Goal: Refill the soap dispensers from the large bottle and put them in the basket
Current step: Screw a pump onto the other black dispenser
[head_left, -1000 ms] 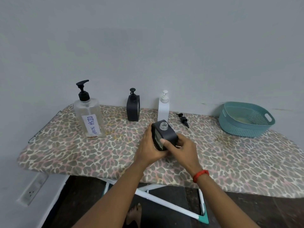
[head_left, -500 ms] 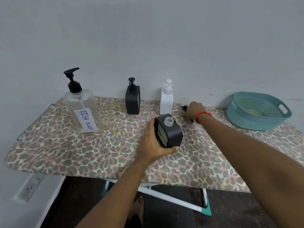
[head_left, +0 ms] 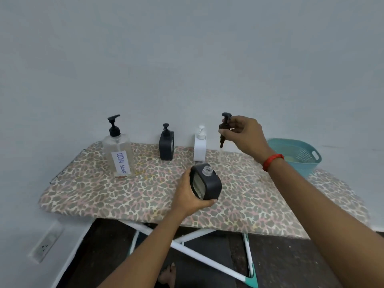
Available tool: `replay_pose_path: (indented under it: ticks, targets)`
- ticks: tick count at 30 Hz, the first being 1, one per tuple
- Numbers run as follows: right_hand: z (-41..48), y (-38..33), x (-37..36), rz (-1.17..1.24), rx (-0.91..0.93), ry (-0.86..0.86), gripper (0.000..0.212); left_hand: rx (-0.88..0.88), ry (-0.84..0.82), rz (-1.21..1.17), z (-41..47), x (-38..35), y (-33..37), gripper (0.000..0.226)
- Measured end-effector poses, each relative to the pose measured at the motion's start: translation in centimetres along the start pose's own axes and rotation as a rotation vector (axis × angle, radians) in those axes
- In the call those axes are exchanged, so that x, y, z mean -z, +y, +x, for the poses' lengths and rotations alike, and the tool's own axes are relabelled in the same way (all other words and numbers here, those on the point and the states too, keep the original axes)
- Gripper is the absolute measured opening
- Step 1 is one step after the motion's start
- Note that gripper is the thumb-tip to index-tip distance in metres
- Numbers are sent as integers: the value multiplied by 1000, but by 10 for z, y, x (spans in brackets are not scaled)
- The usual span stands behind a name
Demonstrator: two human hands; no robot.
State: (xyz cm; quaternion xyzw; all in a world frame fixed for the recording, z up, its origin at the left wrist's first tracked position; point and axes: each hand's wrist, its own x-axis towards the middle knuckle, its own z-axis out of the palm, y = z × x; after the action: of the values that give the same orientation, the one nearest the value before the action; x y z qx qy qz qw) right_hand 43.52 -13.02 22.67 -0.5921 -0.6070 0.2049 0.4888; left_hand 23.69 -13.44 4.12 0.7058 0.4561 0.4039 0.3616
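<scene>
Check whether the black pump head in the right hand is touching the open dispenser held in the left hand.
Apart. The head view shows the pump head held up in the right hand, with patterned board cover visible between it and the open dispenser in the left hand.

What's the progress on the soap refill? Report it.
Done: nothing sits in the basket yet. In hand: left hand holds the open black dispenser; right hand holds its pump above. Left: cap it, basket it, then handle the black and white dispensers.

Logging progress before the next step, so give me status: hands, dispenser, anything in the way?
Left hand grips open black dispenser, tilted. Right hand holds pump head aloft. Path between them clear. Basket holds no dispensers.
</scene>
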Motion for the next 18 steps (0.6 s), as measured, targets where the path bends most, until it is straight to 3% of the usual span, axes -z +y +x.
replay_pose_path:
  ticks: [6,11,18]
  targets:
    - [-51,-80,34,121,125,-9,23,-167,52,-28,-32,19,74,108]
    - [-84,-129,63,199,221,42,19,-265,69,-41,-51,38,123,111]
    - [-117,-156,80,166,251,25,21,-356,91,-58,-78,52,169,107]
